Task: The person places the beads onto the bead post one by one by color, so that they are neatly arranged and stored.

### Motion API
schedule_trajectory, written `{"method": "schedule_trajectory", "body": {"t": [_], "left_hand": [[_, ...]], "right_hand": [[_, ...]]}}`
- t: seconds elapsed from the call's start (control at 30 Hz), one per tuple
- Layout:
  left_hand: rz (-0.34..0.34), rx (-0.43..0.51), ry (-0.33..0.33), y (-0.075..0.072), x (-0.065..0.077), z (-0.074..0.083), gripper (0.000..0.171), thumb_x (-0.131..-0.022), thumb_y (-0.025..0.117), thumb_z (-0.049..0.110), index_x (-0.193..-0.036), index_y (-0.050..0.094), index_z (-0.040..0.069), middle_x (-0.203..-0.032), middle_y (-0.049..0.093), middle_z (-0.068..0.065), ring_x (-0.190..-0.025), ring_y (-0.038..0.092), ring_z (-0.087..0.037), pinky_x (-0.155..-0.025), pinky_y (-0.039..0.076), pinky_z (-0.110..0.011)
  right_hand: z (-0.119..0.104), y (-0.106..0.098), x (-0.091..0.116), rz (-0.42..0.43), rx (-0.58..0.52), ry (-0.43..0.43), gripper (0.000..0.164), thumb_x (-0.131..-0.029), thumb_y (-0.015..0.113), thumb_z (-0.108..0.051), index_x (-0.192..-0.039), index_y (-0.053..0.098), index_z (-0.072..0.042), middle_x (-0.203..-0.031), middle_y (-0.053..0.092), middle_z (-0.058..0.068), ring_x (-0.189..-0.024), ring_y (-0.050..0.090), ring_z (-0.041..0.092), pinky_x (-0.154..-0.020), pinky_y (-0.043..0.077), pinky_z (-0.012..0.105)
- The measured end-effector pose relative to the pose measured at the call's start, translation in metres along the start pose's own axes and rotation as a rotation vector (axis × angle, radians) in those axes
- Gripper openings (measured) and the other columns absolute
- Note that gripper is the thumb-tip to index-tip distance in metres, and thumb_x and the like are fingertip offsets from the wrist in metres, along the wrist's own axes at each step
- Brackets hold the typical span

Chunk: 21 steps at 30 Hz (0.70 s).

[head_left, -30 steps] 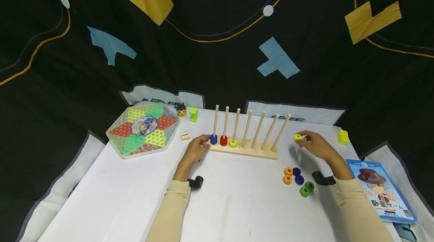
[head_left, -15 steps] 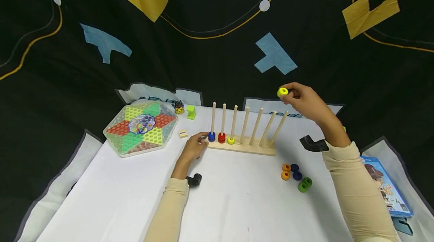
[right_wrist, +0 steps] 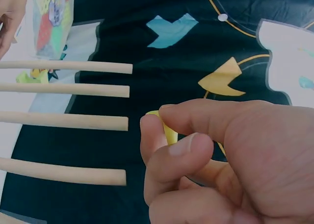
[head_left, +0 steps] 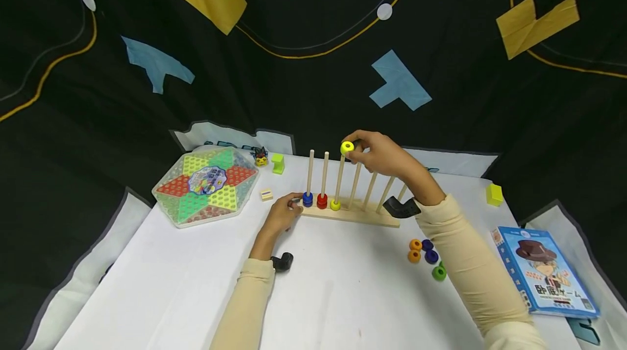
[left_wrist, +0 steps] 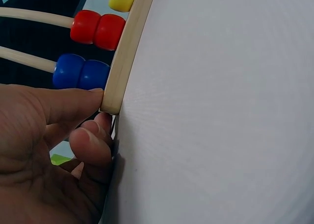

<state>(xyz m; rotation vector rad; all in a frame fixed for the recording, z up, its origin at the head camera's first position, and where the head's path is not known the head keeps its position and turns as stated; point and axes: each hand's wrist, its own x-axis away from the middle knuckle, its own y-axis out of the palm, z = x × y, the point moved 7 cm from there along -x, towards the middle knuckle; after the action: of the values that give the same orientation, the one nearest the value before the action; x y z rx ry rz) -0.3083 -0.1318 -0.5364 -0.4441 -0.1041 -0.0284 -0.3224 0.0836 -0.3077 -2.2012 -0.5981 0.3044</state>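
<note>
And it's twelve beads point(head_left: 347, 147), two in each of six colours! Seven pegs point(head_left: 311, 173), one wooden rack point(head_left: 350, 219), two hands point(head_left: 282, 214), one Chinese checkers board point(head_left: 208, 180), one boxed game point(head_left: 548, 274), one figurine point(head_left: 260, 158)!

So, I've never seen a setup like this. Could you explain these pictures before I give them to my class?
No robot: just a person's left hand and right hand. The wide picture comes from a head-worn camera; the close ones from black wrist cameras. On the white table stands a wooden peg rack with blue beads, red beads and one yellow bead, each colour on its own peg. Loose orange beads, purple beads and green beads lie nearer; a star-patterned board lies left, a blue box right. The left hand grips the rack's end; the right hand pinches another yellow bead above the third peg from the left.
</note>
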Motion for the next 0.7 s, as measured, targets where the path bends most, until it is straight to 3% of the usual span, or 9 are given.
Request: {"method": "schedule_trajectory", "body": {"t": [0.17,0.7], "left_hand": [[0.005,0.013,0.018,0.0,0.0,0.0,0.04,-0.089,0.063,0.005,-0.128,0.061,0.013,-0.086,0.052,-0.007,-0.047,0.039,-0.01,-0.036,0.037,-0.022],[0.01,0.046,0.016,0.0,0.002,0.001,0.04,-0.089,0.063,0.003,-0.128,0.061,0.013,-0.085,0.051,-0.007,-0.05,0.038,-0.01,-0.037,0.036,-0.022]], "right_hand": [[0.0,0.008,-0.003,-0.03,-0.018,0.006,0.035,-0.096,0.058,-0.018,-0.129,0.054,-0.01,-0.087,0.062,0.007,-0.052,0.051,0.021,-0.047,0.043,0.028],[0.001,0.012,-0.003,-0.051,-0.021,0.028,0.045,-0.097,0.057,-0.024,-0.139,0.045,-0.015,-0.082,0.065,0.004,-0.046,0.051,0.021,-0.047,0.047,0.031]]}}
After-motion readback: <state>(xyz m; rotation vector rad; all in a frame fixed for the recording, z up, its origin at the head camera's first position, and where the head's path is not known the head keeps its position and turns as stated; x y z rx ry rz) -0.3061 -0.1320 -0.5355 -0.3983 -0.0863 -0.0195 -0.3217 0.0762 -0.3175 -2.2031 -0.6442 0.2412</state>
